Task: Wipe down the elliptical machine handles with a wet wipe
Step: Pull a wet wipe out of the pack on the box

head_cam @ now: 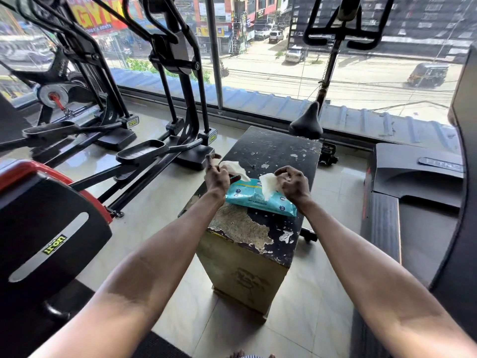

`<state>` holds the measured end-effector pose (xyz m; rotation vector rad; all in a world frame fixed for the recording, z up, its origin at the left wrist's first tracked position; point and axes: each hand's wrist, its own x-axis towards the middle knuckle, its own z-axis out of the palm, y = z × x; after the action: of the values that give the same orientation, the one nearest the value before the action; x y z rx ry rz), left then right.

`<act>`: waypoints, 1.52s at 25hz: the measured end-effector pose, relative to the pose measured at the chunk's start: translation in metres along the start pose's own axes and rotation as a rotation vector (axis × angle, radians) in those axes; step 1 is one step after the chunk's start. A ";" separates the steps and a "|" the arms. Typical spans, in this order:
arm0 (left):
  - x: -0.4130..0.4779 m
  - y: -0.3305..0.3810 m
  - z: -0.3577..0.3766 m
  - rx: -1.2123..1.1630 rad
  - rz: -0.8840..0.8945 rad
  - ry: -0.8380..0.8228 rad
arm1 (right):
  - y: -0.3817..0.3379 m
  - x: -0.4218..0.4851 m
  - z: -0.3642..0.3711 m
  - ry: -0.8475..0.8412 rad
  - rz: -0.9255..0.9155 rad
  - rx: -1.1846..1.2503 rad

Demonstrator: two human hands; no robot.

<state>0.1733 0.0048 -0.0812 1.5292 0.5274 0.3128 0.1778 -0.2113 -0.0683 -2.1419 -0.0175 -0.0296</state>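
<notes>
A teal wet wipe pack (pixel 254 200) lies on top of a worn black box (pixel 271 153). My left hand (pixel 216 174) holds a white wipe (pixel 233 168) just above the pack's left end. My right hand (pixel 293 183) pinches a second white wipe (pixel 268 186) that hangs over the pack's middle. Two black elliptical machines stand to the left: the nearer elliptical (pixel 178 73) with its handles (pixel 160 27) reaching up out of view, and the farther elliptical (pixel 77 60) behind it.
A red and black machine housing (pixel 46 223) fills the near left. A spin bike (pixel 322 99) stands behind the box by the window. A treadmill (pixel 413 182) sits at the right. The tiled floor (pixel 154 202) lies between the box and the ellipticals.
</notes>
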 end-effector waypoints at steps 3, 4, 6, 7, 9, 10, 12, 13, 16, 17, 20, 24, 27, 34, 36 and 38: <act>-0.031 0.028 0.004 -0.110 -0.061 -0.153 | -0.003 -0.001 -0.002 0.015 0.050 0.007; -0.033 0.028 0.006 -0.124 -0.090 -0.210 | -0.002 0.000 -0.003 -0.013 0.062 0.020; -0.037 0.029 0.012 -0.139 -0.164 -0.325 | -0.004 0.001 -0.006 -0.064 0.068 0.035; -0.036 0.028 0.015 -0.127 -0.196 -0.361 | -0.004 0.001 -0.007 -0.088 0.047 0.018; -0.036 0.026 0.024 -0.090 -0.222 -0.394 | -0.008 -0.001 -0.010 -0.163 -0.067 -0.097; -0.036 0.025 0.028 -0.079 -0.232 -0.416 | -0.010 -0.002 -0.011 -0.195 -0.131 -0.175; -0.039 0.026 0.036 -0.073 -0.258 -0.478 | -0.015 -0.001 -0.011 -0.197 -0.212 -0.308; -0.039 0.025 0.039 -0.057 -0.274 -0.502 | -0.015 0.000 -0.011 -0.167 -0.232 -0.339; -0.035 0.022 0.037 0.230 -0.195 -0.503 | -0.012 0.003 -0.012 -0.072 -0.204 -0.382; -0.030 0.018 0.033 0.445 -0.076 -0.512 | -0.008 0.004 -0.012 -0.059 -0.165 -0.395; -0.019 0.005 0.026 1.174 0.284 -0.653 | 0.001 0.007 -0.007 -0.140 -0.038 -0.405; -0.016 -0.005 0.027 1.385 0.339 -0.739 | 0.000 0.007 0.009 -0.236 -0.038 -0.458; -0.016 -0.010 0.027 1.348 0.435 -0.689 | -0.003 0.004 0.019 -0.235 -0.086 -0.474; -0.014 -0.028 0.004 1.177 0.787 -0.629 | -0.016 0.006 0.023 -0.489 -0.157 -0.589; -0.014 -0.032 0.000 1.159 0.853 -0.627 | -0.023 0.010 0.023 -0.616 -0.122 -0.646; -0.015 -0.032 0.001 1.149 0.912 -0.641 | -0.025 0.015 0.028 -0.687 -0.103 -0.786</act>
<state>0.1570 -0.0044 -0.1111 2.7850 -0.6914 0.1679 0.1921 -0.1743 -0.0623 -2.8167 -0.6031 0.7496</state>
